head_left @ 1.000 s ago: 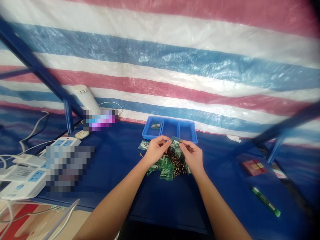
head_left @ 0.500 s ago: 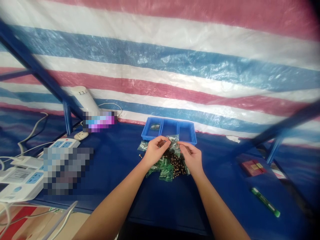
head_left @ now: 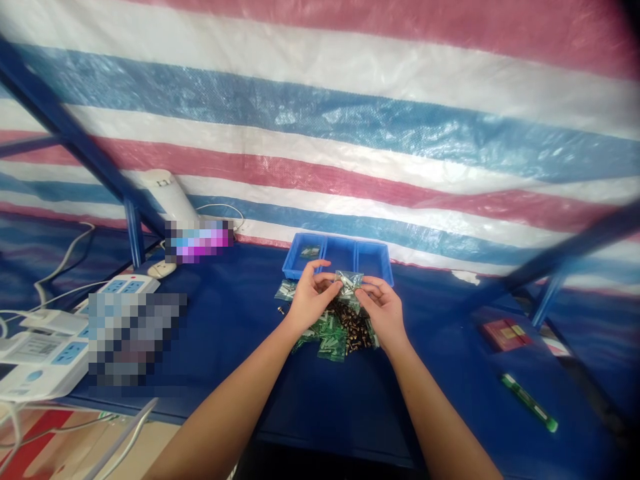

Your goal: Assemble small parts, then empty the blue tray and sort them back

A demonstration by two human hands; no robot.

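Above small brown pieces (head_left: 356, 333), the left hand (head_left: 309, 301) and right hand (head_left: 385, 311) pinch a little clear bag (head_left: 349, 282) between thumbs and fingers, near the blue tray (head_left: 374, 263).

Left hand (head_left: 313, 303), right hand (head_left: 384, 308) bare; both forearms (head_left: 235, 393) bare to frame edge. Black patch (head_left: 320, 463) bottom centre, maybe clothing, too dark to tell.

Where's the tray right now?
Head view, centre: the tray sits on the table by the striped sheet, just beyond the left hand and right hand.
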